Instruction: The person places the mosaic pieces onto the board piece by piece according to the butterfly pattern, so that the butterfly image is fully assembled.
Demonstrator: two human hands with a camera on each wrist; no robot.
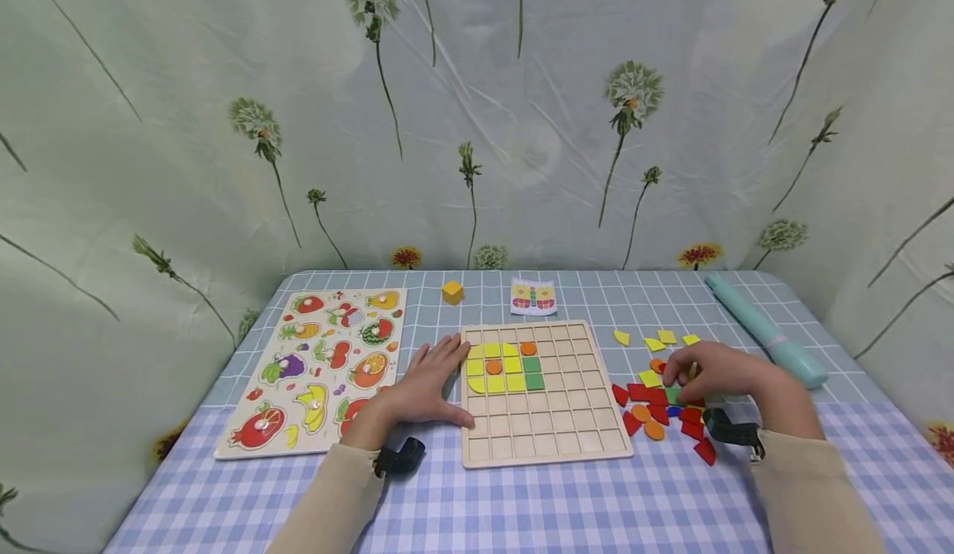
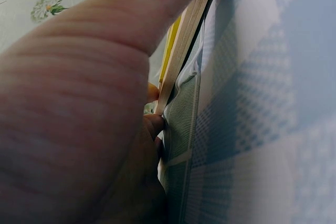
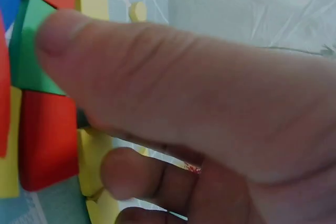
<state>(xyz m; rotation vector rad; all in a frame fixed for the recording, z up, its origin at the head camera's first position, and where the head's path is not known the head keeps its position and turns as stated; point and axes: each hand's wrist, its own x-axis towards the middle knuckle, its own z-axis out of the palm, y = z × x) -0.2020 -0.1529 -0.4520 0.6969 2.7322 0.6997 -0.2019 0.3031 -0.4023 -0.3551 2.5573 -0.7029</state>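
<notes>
Loosely spread left hand [image 1: 425,391]: wooden grid [image 1: 559,417] | right hand [image 1: 721,373] at green square [image 3: 25,51]: grip unclear

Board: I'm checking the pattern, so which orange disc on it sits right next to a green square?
The disc farther right: a green square lies directly below it, whereas the other disc is ringed by yellow pieces.

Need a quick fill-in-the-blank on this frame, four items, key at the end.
1. The left hand touches the ____ edge of the gridded board.
2. In the right wrist view, the thumb tip of the right hand overlaps a ____ piece.
3. The board holds ____ green squares.
4. The round pieces on the board are coloured ____.

Missing words: left; green; two; orange.
</notes>
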